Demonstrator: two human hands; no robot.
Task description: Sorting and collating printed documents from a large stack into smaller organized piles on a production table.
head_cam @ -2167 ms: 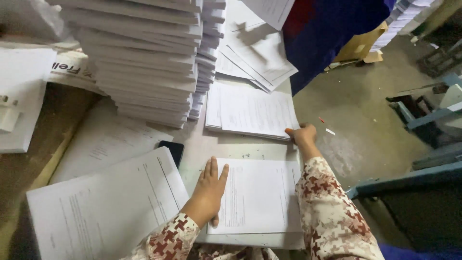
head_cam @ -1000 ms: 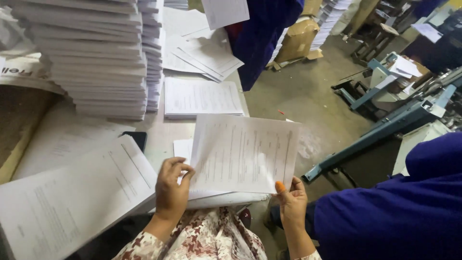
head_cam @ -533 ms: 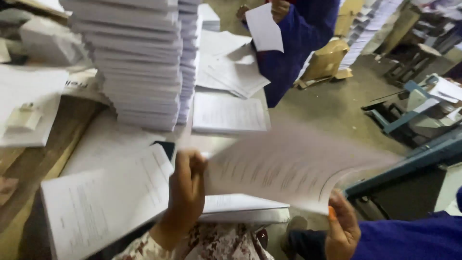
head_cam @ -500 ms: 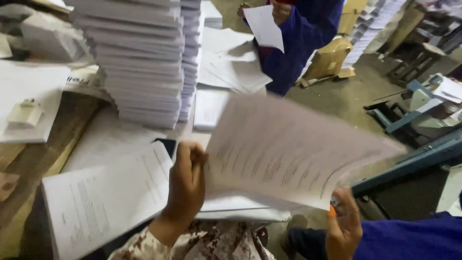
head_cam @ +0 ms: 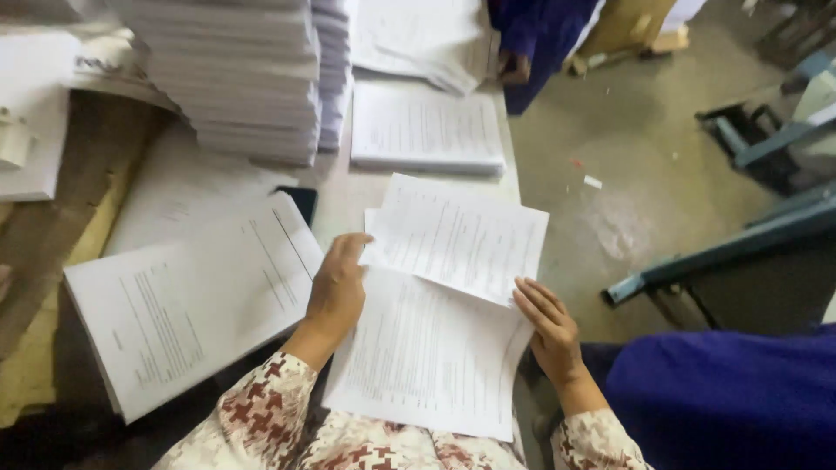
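In the head view, the left hand (head_cam: 335, 292) pinches the left edge of a folded printed sheet (head_cam: 440, 300), fingers curled over it. The right hand (head_cam: 547, 331) rests flat, fingers spread, against its right edge. The sheet lies on the table (head_cam: 348, 196), beside a paper stack (head_cam: 187, 300).

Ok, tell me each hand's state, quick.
Left hand: shut on the upper printed sheet.
Right hand: open, under the sheet's edge.
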